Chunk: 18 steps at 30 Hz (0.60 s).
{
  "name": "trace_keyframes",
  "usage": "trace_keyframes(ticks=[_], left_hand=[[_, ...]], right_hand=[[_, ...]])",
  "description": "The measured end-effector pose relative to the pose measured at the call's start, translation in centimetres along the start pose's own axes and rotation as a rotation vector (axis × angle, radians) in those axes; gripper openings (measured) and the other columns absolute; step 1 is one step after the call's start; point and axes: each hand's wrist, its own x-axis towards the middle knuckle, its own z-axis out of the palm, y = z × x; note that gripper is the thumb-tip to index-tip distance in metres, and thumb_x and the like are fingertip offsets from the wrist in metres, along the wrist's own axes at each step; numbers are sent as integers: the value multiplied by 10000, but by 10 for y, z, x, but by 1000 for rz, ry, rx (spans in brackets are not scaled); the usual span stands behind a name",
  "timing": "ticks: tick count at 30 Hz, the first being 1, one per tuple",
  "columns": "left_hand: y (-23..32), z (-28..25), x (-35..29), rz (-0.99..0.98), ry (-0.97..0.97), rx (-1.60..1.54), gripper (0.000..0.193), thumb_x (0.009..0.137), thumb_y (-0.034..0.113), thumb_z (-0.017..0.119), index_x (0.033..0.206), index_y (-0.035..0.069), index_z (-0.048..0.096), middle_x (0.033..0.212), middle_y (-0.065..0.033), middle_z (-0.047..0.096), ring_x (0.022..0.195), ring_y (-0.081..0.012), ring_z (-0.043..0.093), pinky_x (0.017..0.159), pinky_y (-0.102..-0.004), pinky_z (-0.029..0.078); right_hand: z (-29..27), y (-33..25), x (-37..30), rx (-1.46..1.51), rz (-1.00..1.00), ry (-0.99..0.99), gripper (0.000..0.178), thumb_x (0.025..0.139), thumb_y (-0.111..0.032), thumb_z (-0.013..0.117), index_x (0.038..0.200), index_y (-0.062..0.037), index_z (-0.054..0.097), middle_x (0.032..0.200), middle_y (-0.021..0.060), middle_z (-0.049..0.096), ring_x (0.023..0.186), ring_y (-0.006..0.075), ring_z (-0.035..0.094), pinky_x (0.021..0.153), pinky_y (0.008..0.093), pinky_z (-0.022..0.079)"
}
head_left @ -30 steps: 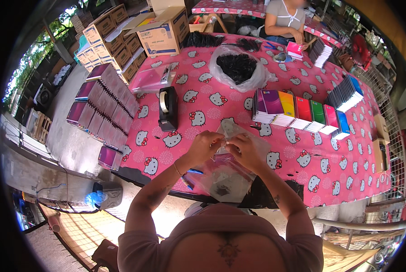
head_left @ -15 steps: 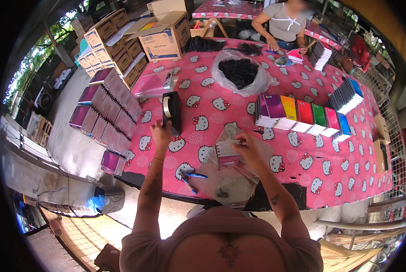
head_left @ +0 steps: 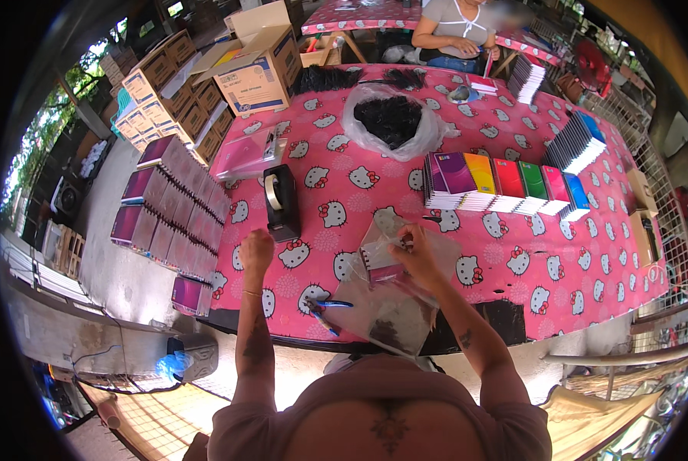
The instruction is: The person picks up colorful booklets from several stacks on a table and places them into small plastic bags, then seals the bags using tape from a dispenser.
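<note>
A small notebook with a purple edge lies before me inside a clear plastic bag. My right hand is over its right side, fingers pinched on the bag's plastic. To the left, my left hand is raised with its fingers curled together; whatever they may hold is too small to make out. Just beyond that hand stands a black tape dispenser with a roll of tape. Blue-handled pliers rest nearer me, beside a spread of clear plastic.
Bundled notebooks are stacked at the left edge. Coloured notebooks line the right side. A bag of black coils lies farther back, with an open carton to its left. Across the table a person handles notebooks.
My left hand has drawn back from the tape dispenser toward me, its fingers now curled. My right hand stays at the bagged notebook. The person opposite has lifted their hands off the table.
</note>
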Motion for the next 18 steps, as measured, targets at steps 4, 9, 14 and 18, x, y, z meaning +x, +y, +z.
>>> trace_keyframes(ticks=[4, 9, 14, 18], left_hand=[[138, -58, -16, 915, -433, -554, 175, 826, 214, 729, 899, 55, 743, 715, -125, 697, 681, -279, 696, 648, -366, 543], [226, -39, 14, 1153, -833, -145, 187, 843, 205, 737, 854, 21, 703, 790, -105, 705, 719, -198, 670, 666, -334, 520], [175, 46, 42, 603, -1395, -539, 243, 874, 274, 700, 944, 41, 704, 776, -55, 701, 698, -145, 639, 633, -331, 497], [152, 68, 11, 385, -1190, -797, 389, 893, 330, 716, 1089, 1, 645, 935, -112, 676, 883, -159, 638, 742, -327, 498]], right_hand=[[8, -8, -5, 79, 58, -7, 379, 814, -94, 762, 1094, -80, 507, 1115, 79, 451, 980, 198, 500, 828, 335, 479], [5, 1, -3, 123, 86, -18, 427, 802, -97, 787, 1124, -82, 506, 1129, 74, 449, 990, 187, 515, 822, 329, 496], [13, 1, -1, 243, 66, -81, 504, 813, -130, 805, 1205, -82, 492, 1122, 65, 454, 989, 160, 506, 825, 308, 485], [15, -2, -9, 351, 81, -33, 488, 871, -174, 771, 1252, -81, 483, 1054, 41, 487, 981, 113, 481, 847, 272, 443]])
